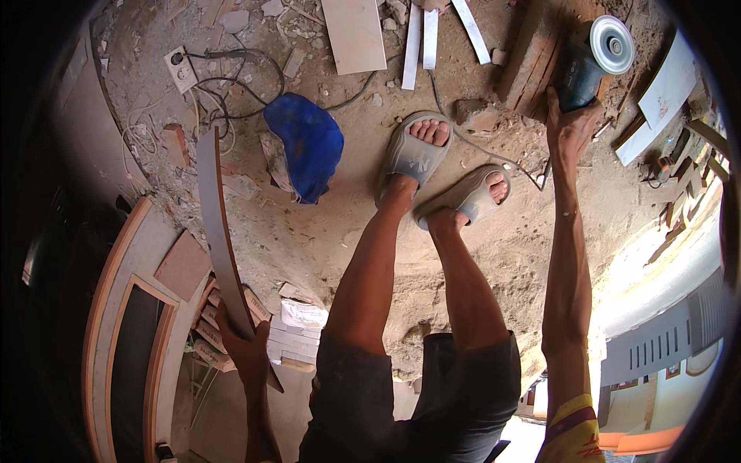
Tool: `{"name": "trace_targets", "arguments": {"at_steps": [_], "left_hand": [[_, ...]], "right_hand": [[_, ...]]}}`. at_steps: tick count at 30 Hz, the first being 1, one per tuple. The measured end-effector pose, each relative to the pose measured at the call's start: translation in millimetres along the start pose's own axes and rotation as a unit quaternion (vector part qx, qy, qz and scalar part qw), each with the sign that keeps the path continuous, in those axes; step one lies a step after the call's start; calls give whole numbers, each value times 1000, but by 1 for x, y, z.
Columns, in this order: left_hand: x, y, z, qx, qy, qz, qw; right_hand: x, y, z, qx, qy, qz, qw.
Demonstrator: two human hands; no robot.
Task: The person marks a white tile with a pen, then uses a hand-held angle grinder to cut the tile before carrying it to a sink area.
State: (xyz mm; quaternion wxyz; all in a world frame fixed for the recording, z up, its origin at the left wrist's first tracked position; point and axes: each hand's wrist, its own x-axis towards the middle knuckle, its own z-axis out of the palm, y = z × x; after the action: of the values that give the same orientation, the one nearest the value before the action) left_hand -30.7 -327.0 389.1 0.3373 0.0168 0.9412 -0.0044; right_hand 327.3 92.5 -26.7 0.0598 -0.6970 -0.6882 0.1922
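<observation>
My right hand (pixel 573 123) is wrapped round the dark body of an angle grinder (pixel 579 83), out at the upper right. The grinder's round pale disc (pixel 612 45) faces up, beside a rough wooden block (pixel 532 54); whether they touch I cannot tell. At the lower left, my left hand (pixel 241 336) grips a long, thin tile (pixel 220 231) by its near end. The tile stands on edge, showing a grey face and a reddish-brown rim. The fingers of my left hand are partly hidden behind it.
A blue cloth (pixel 305 147) lies over a lump on the dirt floor. A power socket (pixel 181 71) trails black cables. Cut white strips (pixel 430 38) and a beige tile (pixel 355 35) lie ahead. Near my feet sits a broken brick (pixel 476 116). A wooden frame (pixel 116 270) stands left.
</observation>
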Motion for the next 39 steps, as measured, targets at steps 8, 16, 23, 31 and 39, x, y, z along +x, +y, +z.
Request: {"name": "trace_targets", "arguments": {"at_steps": [8, 16, 23, 31, 39], "left_hand": [[-97, -111, -35, 27, -30, -102, 994], [-252, -205, -48, 61, -54, -117, 990], [-434, -257, -73, 61, -128, -281, 949], [-485, -281, -80, -70, -124, -425, 894], [-353, -297, -153, -155, -144, -500, 840]], "right_hand": [[2, -12, -10, 2, -60, 62, 996], [-6, -29, -83, -17, -55, -32, 998], [-169, 5, -344, -66, -346, 35, 935], [-294, 55, -579, -58, -467, 173, 865], [-253, -134, -594, -52, -323, 130, 936]]}}
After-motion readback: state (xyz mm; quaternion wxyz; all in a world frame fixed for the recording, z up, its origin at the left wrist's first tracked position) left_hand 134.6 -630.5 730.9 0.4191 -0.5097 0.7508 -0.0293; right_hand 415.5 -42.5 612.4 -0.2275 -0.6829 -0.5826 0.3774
